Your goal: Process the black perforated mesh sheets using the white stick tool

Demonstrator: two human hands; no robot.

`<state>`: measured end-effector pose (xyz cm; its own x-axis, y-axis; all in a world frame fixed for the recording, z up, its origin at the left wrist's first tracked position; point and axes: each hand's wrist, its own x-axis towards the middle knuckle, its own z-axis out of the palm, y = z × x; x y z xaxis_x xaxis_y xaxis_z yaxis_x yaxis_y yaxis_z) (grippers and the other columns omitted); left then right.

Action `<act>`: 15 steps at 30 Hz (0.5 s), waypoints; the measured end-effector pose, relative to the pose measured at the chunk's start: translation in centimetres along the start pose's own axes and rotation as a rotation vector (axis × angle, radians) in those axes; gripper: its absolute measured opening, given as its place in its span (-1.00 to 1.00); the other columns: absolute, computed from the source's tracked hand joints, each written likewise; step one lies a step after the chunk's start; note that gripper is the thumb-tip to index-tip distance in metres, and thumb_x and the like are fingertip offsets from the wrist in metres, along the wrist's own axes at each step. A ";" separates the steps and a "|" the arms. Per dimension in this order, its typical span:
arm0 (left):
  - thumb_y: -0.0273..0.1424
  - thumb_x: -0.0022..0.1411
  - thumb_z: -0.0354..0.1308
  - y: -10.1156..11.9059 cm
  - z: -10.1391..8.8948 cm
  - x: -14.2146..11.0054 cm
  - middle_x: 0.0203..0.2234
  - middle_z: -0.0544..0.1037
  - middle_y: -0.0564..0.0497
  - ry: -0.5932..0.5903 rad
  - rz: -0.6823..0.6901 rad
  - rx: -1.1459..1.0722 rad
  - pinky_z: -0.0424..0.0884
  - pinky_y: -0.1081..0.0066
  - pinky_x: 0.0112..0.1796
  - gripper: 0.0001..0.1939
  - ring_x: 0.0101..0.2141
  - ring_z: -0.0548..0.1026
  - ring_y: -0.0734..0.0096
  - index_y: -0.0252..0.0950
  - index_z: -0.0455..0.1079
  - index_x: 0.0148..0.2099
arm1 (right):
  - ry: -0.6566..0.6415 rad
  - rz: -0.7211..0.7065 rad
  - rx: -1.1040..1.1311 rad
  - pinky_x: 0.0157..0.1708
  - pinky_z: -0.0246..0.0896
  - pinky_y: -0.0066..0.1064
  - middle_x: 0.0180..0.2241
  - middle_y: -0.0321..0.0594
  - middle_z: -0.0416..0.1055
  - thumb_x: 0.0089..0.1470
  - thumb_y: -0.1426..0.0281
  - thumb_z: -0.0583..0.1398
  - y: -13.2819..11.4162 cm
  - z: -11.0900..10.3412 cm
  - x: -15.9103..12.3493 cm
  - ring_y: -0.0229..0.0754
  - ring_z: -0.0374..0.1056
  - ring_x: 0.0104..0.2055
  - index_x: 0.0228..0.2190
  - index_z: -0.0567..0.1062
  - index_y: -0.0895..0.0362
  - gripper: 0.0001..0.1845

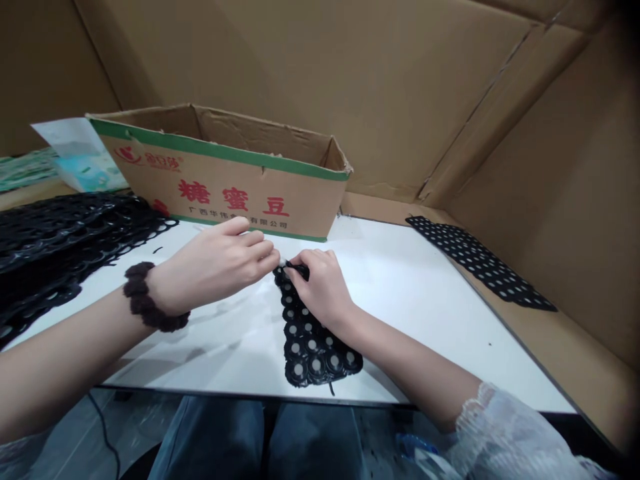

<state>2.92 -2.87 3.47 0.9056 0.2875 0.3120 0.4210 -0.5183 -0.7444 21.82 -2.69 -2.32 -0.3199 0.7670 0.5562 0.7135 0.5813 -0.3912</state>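
Note:
A black sheet with rows of round cups and pale dots (313, 345) lies on the white table in front of me. My right hand (323, 283) covers part of it and pinches its far end, where the edge is lifted and folded. My left hand (220, 263), with a dark scrunchie (143, 297) at the wrist, is closed right beside that end. A small whitish tip shows at its fingertips; what the fingers hold is mostly hidden. A thin black scrap (331, 389) lies by the sheet's near edge.
An open cardboard box (225, 180) with red lettering stands behind my hands. At left lies a heap of black sheets with ring-shaped holes (60, 233), near a tissue pack (90, 163). Another dotted black sheet (480, 263) rests at right. Cardboard walls (320, 73) surround the table (415, 313).

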 end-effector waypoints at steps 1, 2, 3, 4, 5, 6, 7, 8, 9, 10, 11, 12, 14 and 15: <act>-0.56 0.27 -0.06 0.0 0.0 0.1 -0.57 0.35 0.04 -0.003 0.007 -0.003 0.20 0.31 -0.38 -0.79 -0.49 0.34 0.35 -0.30 0.36 -0.36 | -0.001 -0.002 -0.007 -0.20 0.07 -0.32 -0.41 -0.22 0.48 0.06 0.49 0.20 0.0 0.1 0.0 -0.12 0.35 -0.30 -0.45 0.38 0.14 -0.91; -0.57 0.26 -0.06 0.1 -0.1 0.2 -0.56 0.35 0.04 -0.004 0.015 -0.005 0.20 0.31 -0.38 -0.79 -0.49 0.33 0.35 -0.31 0.35 -0.36 | -0.002 -0.004 -0.014 -0.21 0.07 -0.32 -0.41 -0.21 0.48 0.06 0.50 0.19 0.0 0.1 0.0 -0.12 0.35 -0.30 -0.45 0.38 0.14 -0.91; -0.57 0.25 -0.06 0.1 -0.1 0.3 -0.56 0.34 0.04 -0.007 0.024 -0.005 0.20 0.31 -0.39 -0.80 -0.49 0.33 0.35 -0.31 0.35 -0.36 | -0.005 -0.008 -0.021 -0.21 0.06 -0.32 -0.41 -0.21 0.48 0.07 0.50 0.19 0.0 0.2 0.0 -0.11 0.35 -0.30 -0.45 0.37 0.14 -0.91; -0.58 0.24 -0.05 0.1 -0.1 0.4 -0.56 0.34 0.04 -0.013 0.036 -0.004 0.20 0.32 -0.40 -0.80 -0.50 0.32 0.35 -0.31 0.34 -0.37 | -0.008 -0.013 -0.029 -0.21 0.06 -0.31 -0.40 -0.21 0.48 0.07 0.50 0.18 0.0 0.2 0.0 -0.11 0.34 -0.29 -0.45 0.37 0.14 -0.91; -0.58 0.23 -0.05 0.1 -0.2 0.5 -0.56 0.33 0.03 -0.021 0.049 -0.002 0.20 0.32 -0.41 -0.80 -0.50 0.32 0.35 -0.31 0.33 -0.39 | -0.011 -0.019 -0.037 -0.22 0.06 -0.31 -0.40 -0.21 0.48 0.08 0.51 0.17 0.0 0.2 0.1 -0.10 0.34 -0.29 -0.45 0.37 0.13 -0.91; -0.59 0.22 -0.05 0.1 -0.3 0.6 -0.56 0.33 0.03 -0.027 0.060 0.003 0.20 0.33 -0.42 -0.80 -0.51 0.31 0.35 -0.31 0.32 -0.40 | -0.014 -0.024 -0.044 -0.22 0.06 -0.31 -0.40 -0.20 0.48 0.08 0.52 0.16 0.0 0.2 0.1 -0.10 0.34 -0.29 -0.45 0.37 0.13 -0.91; -0.60 0.21 -0.04 0.1 -0.3 0.8 -0.57 0.32 0.03 -0.030 0.067 0.011 0.21 0.33 -0.42 -0.80 -0.51 0.31 0.35 -0.31 0.31 -0.42 | -0.016 -0.027 -0.049 -0.22 0.06 -0.31 -0.40 -0.20 0.48 0.08 0.52 0.16 0.0 0.3 0.1 -0.10 0.33 -0.29 -0.45 0.37 0.13 -0.90; -0.61 0.20 -0.04 0.2 -0.4 0.9 -0.57 0.32 0.03 -0.029 0.070 0.022 0.21 0.33 -0.42 -0.79 -0.51 0.31 0.35 -0.31 0.31 -0.43 | -0.014 -0.026 -0.052 -0.22 0.06 -0.31 -0.41 -0.20 0.47 0.08 0.52 0.16 0.0 0.3 0.1 -0.09 0.33 -0.29 -0.46 0.37 0.13 -0.90; -0.61 0.19 -0.04 0.2 -0.4 1.1 -0.58 0.32 0.03 -0.022 0.070 0.033 0.21 0.34 -0.42 -0.79 -0.51 0.31 0.35 -0.31 0.31 -0.43 | -0.010 -0.023 -0.052 -0.23 0.06 -0.31 -0.41 -0.20 0.47 0.07 0.52 0.16 0.1 0.3 0.1 -0.09 0.33 -0.30 -0.46 0.37 0.13 -0.90; -0.61 0.19 -0.04 0.2 -0.4 1.3 -0.58 0.31 0.03 -0.014 0.067 0.045 0.22 0.34 -0.42 -0.79 -0.51 0.31 0.34 -0.31 0.31 -0.44 | -0.005 -0.016 -0.050 -0.23 0.06 -0.31 -0.42 -0.20 0.46 0.08 0.51 0.16 0.1 0.3 0.1 -0.10 0.33 -0.31 -0.47 0.36 0.13 -0.89; -0.62 0.18 -0.03 0.3 -0.4 1.5 -0.59 0.31 0.02 -0.006 0.065 0.056 0.22 0.34 -0.42 -0.80 -0.52 0.31 0.34 -0.31 0.32 -0.44 | 0.000 -0.007 -0.047 -0.24 0.06 -0.31 -0.43 -0.21 0.45 0.08 0.51 0.16 0.1 0.3 0.1 -0.10 0.33 -0.31 -0.48 0.36 0.13 -0.89; -0.62 0.17 -0.03 0.2 -0.3 1.7 -0.59 0.32 0.02 -0.002 0.066 0.064 0.22 0.34 -0.42 -0.80 -0.52 0.31 0.34 -0.32 0.32 -0.44 | 0.003 0.002 -0.044 -0.24 0.06 -0.31 -0.44 -0.21 0.45 0.08 0.50 0.16 0.2 0.3 0.1 -0.10 0.33 -0.31 -0.48 0.35 0.13 -0.88; -0.61 0.17 -0.02 0.1 0.1 2.1 -0.58 0.34 0.02 -0.002 0.078 0.059 0.23 0.34 -0.40 -0.80 -0.51 0.32 0.34 -0.31 0.33 -0.44 | 0.007 0.023 -0.034 -0.22 0.07 -0.31 -0.43 -0.22 0.45 0.09 0.49 0.16 0.4 0.3 0.2 -0.11 0.33 -0.31 -0.48 0.36 0.13 -0.88; -0.61 0.18 -0.01 -0.1 0.3 2.2 -0.57 0.35 0.02 -0.001 0.082 0.047 0.23 0.33 -0.38 -0.80 -0.50 0.32 0.34 -0.31 0.33 -0.44 | 0.009 0.031 -0.025 -0.21 0.08 -0.31 -0.43 -0.22 0.45 0.09 0.49 0.16 0.4 0.3 0.3 -0.11 0.33 -0.31 -0.47 0.36 0.13 -0.89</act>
<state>4.85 -1.93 4.06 0.9369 0.2467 0.2479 0.3423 -0.5018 -0.7943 21.85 -2.15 -2.59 -0.2918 0.7822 0.5505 0.7386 0.5499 -0.3899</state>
